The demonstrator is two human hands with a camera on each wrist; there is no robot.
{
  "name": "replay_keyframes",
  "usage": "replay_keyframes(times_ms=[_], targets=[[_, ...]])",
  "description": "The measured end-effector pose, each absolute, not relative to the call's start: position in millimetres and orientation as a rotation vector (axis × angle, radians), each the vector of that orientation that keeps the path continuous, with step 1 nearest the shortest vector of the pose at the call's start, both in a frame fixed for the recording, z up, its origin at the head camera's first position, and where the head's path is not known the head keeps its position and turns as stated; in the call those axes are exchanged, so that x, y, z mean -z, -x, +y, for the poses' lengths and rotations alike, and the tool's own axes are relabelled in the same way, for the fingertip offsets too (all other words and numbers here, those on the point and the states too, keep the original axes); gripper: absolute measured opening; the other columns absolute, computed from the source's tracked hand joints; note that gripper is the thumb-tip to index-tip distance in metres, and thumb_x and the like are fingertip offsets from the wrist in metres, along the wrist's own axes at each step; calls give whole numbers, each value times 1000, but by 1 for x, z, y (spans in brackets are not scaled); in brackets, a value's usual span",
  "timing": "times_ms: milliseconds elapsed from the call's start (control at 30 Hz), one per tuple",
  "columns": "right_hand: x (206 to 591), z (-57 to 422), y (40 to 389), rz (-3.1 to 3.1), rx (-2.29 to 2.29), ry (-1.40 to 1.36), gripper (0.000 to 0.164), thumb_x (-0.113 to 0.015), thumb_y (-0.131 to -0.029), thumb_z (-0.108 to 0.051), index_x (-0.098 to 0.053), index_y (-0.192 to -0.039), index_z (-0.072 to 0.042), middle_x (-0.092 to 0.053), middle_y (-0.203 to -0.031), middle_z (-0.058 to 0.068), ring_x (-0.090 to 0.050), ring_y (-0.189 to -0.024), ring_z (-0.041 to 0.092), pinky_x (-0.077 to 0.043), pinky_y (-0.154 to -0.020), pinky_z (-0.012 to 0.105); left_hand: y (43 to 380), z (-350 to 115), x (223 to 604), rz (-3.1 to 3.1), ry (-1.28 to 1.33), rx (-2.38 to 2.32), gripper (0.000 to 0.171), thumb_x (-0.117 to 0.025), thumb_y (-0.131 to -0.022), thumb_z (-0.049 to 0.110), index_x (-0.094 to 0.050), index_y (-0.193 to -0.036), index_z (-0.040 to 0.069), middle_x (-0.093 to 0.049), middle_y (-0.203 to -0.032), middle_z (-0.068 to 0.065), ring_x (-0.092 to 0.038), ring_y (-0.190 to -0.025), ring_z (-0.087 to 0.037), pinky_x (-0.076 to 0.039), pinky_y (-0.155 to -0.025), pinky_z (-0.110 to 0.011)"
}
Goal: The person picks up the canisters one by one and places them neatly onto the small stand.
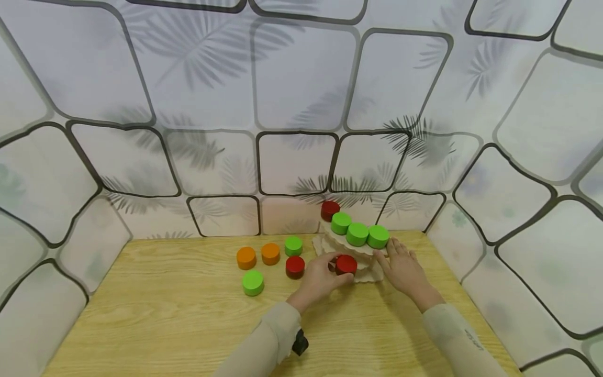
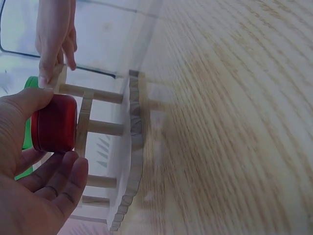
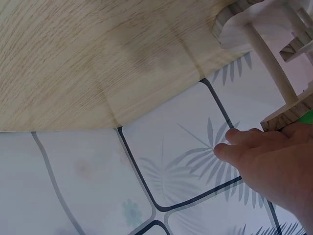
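My left hand (image 1: 321, 280) pinches a red round block (image 1: 346, 264) between thumb and fingers, at the front of a tiered wooden stand (image 1: 374, 274). In the left wrist view that red block (image 2: 57, 123) is right against the stand's middle board (image 2: 83, 117); whether it bears its weight is hard to tell. My right hand (image 1: 403, 268) touches the right end of the top board with fairly straight fingers. Along that top tier sit several green round blocks (image 1: 357, 234), with a red one (image 1: 330, 210) at the far left end. Wooden pegs (image 2: 105, 128) join the boards.
Left of the stand, on the wooden table (image 1: 179, 314), lie two orange blocks (image 1: 270, 254), two green blocks (image 1: 253, 283) and a red block (image 1: 294, 267). Patterned wall panels (image 1: 301, 162) enclose the table at the back and both sides.
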State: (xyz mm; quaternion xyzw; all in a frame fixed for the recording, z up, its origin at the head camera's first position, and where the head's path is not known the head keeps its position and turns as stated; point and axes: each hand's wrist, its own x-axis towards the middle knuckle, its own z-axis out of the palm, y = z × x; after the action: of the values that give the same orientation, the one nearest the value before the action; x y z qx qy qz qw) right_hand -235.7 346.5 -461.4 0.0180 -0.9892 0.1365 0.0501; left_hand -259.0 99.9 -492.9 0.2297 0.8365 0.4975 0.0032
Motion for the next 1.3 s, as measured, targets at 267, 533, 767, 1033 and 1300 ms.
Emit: replay_keyframes(times_ms=[267,533,767,1033,1300], targets=[[462,345,234,-3019,-418,-55,80,-30,-115,-48,-27,-156,20,-27,-163,41,-27,-151,60,-19,-123,74,265,105,495,2624,-750,-1588,52,-89,-86,28,-72,-134,17,-75,-115,-3,-65,-94,-14,-52,-78,-21],[462,344,233,-3010,-411,-53,81,-28,-115,-50,-27,-156,20,-28,-163,41,-27,-152,59,-20,-123,74,269,107,496,2637,-762,-1561,54,-88,-87,28,-70,-137,15,-75,-115,-4,-64,-92,-11,-52,-77,-20],[463,345,234,-2991,-424,-53,81,-31,-115,-49,-28,-155,21,-29,-163,41,-28,-152,59,-21,-122,74,272,111,497,2654,-793,-1595,54,-89,-87,25,-71,-137,13,-75,-112,-5,-62,-90,-10,-52,-75,-20],[464,346,234,-3000,-419,-42,81,-29,-115,-50,-27,-156,21,-28,-163,41,-27,-152,58,-20,-123,74,272,112,498,2591,-750,-1698,52,-85,-88,13,-69,-137,7,-74,-106,-10,-68,-89,-16,-55,-74,-19],[462,345,233,-3014,-424,-41,82,-29,-115,-50,-26,-156,21,-26,-163,41,-25,-153,58,-20,-123,74,274,112,501,2592,-724,-1696,50,-83,-91,12,-69,-138,4,-75,-107,-12,-70,-91,-21,-56,-75,-20]])
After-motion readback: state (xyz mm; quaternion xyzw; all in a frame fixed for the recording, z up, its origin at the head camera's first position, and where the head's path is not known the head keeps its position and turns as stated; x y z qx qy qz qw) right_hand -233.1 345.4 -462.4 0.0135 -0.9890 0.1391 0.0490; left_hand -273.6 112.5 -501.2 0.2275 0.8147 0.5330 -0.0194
